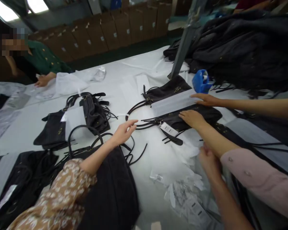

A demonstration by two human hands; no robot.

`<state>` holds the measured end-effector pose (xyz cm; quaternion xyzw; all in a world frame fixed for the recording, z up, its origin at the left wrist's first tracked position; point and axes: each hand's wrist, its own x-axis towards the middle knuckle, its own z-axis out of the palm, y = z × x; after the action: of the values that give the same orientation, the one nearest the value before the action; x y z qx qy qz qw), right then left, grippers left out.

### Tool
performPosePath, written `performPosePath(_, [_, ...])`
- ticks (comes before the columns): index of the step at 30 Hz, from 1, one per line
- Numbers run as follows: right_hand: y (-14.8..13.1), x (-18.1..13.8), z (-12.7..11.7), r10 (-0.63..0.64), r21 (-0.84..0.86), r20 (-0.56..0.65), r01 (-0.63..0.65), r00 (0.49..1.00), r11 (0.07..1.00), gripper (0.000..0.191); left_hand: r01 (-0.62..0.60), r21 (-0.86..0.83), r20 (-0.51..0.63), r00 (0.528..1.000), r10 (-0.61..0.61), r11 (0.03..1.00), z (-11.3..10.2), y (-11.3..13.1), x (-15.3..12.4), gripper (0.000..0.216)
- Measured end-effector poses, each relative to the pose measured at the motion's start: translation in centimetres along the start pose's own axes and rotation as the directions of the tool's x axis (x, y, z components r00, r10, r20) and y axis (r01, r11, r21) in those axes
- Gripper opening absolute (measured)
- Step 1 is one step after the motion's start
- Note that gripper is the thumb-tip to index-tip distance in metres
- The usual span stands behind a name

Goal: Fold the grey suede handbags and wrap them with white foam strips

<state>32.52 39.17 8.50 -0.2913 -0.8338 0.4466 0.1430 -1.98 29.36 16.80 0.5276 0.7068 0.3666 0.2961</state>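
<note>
My left hand [124, 131], in a brown floral sleeve, reaches over the table with its fingers stretched out. Its fingertips are at the looped handles [131, 112] of a flat black handbag [169, 89]; whether they touch is unclear. White tissue paper [174, 102] lies along that bag, and a white tag [168, 128] hangs from it. My right hand [209, 161] is curled and somewhat blurred beside clear plastic; what it holds, if anything, cannot be made out. Below my left forearm lies another black bag [110, 191] with upright handles.
A co-worker's two hands [193, 118] in pink sleeves rest on the handbag. A blue tape dispenser [201, 81] stands by a metal post [184, 41]. Folded bags [50, 131] lie left, a black heap [242, 48] right, plastic packets [184, 195] in front. Another person [43, 60] sits far left.
</note>
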Motion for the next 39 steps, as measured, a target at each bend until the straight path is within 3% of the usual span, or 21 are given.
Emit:
performPosePath(3, [-4.4,-0.9,6.3,0.070,-0.133,-0.326,-0.119,0.943,0.984,0.051,0.066,0.149,-0.044,0.997,-0.060,0.987,-0.7,-3.9,-11.6,0.041])
performPosePath(4, [-6.6,-1.4,9.0,0.028,-0.191,-0.340,-0.098,0.940,0.977,0.050,0.109,0.327,-0.078,0.993,-0.089,0.939,-0.4,-5.3,-15.5,0.043])
performPosePath(5, [-8.8,-2.0,11.9,-0.042,-0.246,-0.285,-0.030,0.958,0.969,0.052,0.175,0.480,-0.119,0.984,-0.134,0.860,0.1,-6.8,-19.3,0.046])
performPosePath(7, [-12.5,-2.9,17.2,-0.215,-0.276,0.014,0.211,0.976,0.938,0.056,0.289,0.675,-0.183,0.957,-0.225,0.679,1.7,-9.7,-25.7,0.053])
performPosePath(9, [-14.4,-3.3,21.4,-0.273,-0.233,0.248,0.331,0.930,0.915,0.058,0.290,0.779,-0.162,0.950,-0.268,0.555,3.5,-12.2,-30.1,0.058])
performPosePath(11, [-14.3,-3.2,24.0,-0.243,-0.204,0.385,0.339,0.890,0.919,0.058,0.264,0.830,-0.129,0.948,-0.290,0.492,4.9,-14.0,-32.3,0.057])
performPosePath(14, [-12.6,-2.7,25.4,-0.171,-0.213,0.461,0.295,0.871,0.931,0.057,0.270,0.844,-0.145,0.947,-0.288,0.463,6.0,-15.7,-33.2,0.056])
performPosePath(20, [-12.9,-3.6,24.2,-0.131,-0.267,0.468,0.281,0.874,0.922,0.059,0.298,0.787,-0.245,0.955,-0.170,0.540,7.4,-17.2,-34.4,0.049])
performPosePath(23, [-13.8,-4.2,23.9,-0.139,-0.281,0.470,0.297,0.871,0.913,0.058,0.293,0.746,-0.305,0.949,-0.085,0.597,5.9,-17.5,-33.8,0.051])
performPosePath(26, [-14.8,-3.9,24.3,-0.127,-0.318,0.424,0.279,0.897,0.906,0.056,0.427,0.694,-0.451,0.886,-0.113,0.580,2.4,-16.7,-31.6,0.064])
performPosePath(28, [-15.7,-2.2,25.1,-0.137,-0.345,0.359,0.268,0.923,0.900,0.052,0.502,0.684,-0.505,0.850,-0.154,0.529,0.2,-16.7,-29.9,0.063])
performPosePath(31, [-17.3,2.5,27.2,-0.233,-0.357,0.290,0.331,0.928,0.874,0.050,0.476,0.706,-0.453,0.873,-0.182,0.524,-1.5,-18.3,-28.5,0.056])
performPosePath(35, [-19.3,8.5,31.3,-0.380,-0.354,0.345,0.494,0.858,0.794,0.050,0.460,0.724,-0.433,0.883,-0.180,0.515,-1.4,-20.9,-29.0,0.055])
performPosePath(39, [-18.9,10.4,35.3,-0.385,-0.352,0.458,0.561,0.802,0.750,0.052,0.370,0.743,-0.339,0.927,-0.164,0.558,-1.8,-22.2,-29.9,0.057])
